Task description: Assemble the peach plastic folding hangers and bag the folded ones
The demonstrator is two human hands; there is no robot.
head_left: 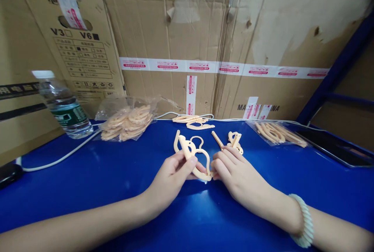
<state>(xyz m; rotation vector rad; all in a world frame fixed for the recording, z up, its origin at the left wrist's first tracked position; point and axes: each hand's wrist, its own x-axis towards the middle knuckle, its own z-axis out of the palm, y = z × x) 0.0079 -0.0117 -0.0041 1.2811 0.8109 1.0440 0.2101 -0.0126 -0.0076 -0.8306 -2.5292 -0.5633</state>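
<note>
A beige plastic folding hanger [205, 158], with curved arms and a looped hook, is held above the blue table. My left hand [173, 170] is closed on its left side, thumb on top and fingers beneath. At the hanger's lower right end, my right hand [230, 168] is closed with its fingertips pinched on the tip; the fingers partly hide that spot. Just beyond my right hand lie more beige hanger parts [236, 140], one of them a straight strip [217, 140]. Several loose beige hangers [200, 126] rest farther back, near the cardboard.
A clear bag of beige hangers [128, 123] and a water bottle [66, 106] stand at left. At right are another bag [276, 133] and a dark phone [336, 148]. A white cable [64, 157] crosses the table [117, 189]; cardboard [175, 37] walls the back.
</note>
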